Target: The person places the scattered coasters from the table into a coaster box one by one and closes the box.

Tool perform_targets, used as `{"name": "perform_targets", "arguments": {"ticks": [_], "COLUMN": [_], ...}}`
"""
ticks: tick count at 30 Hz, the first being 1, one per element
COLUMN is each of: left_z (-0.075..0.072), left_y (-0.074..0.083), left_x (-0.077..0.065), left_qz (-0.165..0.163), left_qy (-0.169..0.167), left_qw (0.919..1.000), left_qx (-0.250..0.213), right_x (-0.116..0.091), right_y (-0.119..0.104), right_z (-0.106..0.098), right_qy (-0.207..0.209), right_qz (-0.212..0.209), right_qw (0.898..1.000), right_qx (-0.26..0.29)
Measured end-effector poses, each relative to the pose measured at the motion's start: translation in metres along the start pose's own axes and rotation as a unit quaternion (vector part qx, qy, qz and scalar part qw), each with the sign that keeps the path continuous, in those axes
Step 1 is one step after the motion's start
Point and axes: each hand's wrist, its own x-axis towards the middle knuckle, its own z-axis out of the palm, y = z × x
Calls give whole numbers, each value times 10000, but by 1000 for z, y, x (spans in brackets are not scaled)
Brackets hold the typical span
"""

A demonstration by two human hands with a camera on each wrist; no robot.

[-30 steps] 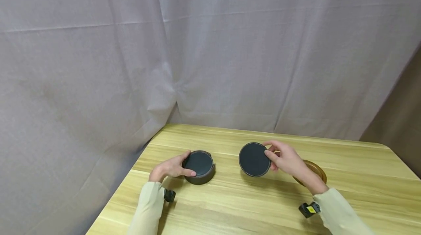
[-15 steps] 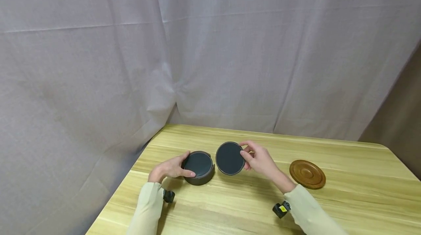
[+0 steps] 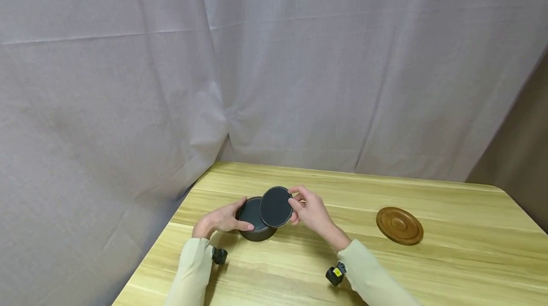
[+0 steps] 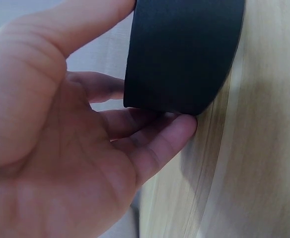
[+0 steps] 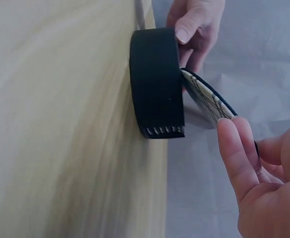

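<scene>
A round black coaster [image 3: 274, 207], its edge stitched, is pinched at its right side between the thumb and fingers of my right hand [image 3: 314, 214]. It is tilted above the right part of a round black coaster holder [image 3: 258, 236]. In the right wrist view, the face of the coaster [image 5: 208, 99] turned toward the holder is pale with dark lines. My left hand [image 3: 222, 218] grips the holder from the left, thumb at the top rim, fingers around the side. A black disc lies inside the holder, partly covered by the held coaster.
A brown round wooden saucer [image 3: 399, 226] lies flat on the wood-grain table [image 3: 462, 249], to the right of both hands. Behind the table and along its left side hangs a grey curtain [image 3: 299, 68].
My right hand has carried the coaster leftward from mid-table until it overlaps the holder. The wooden saucer is now fully uncovered. My left hand and the holder stay in place.
</scene>
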Motion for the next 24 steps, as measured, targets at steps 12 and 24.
{"name": "perform_targets", "arguments": {"ticks": [12,24], "left_z": [0,-3], "left_y": [0,0], "left_x": [1,0], "left_qz": [144,68], "left_qy": [-140,-212], "left_qw": [9998,9997], "left_qx": [-87,-74], "right_x": [10,14], "right_y": [1,1], "right_z": [29,38], "right_qy": [-320,-603], "right_qz": [177,311], "right_qw": [9987,9958], "right_qx": [-351,-621]}}
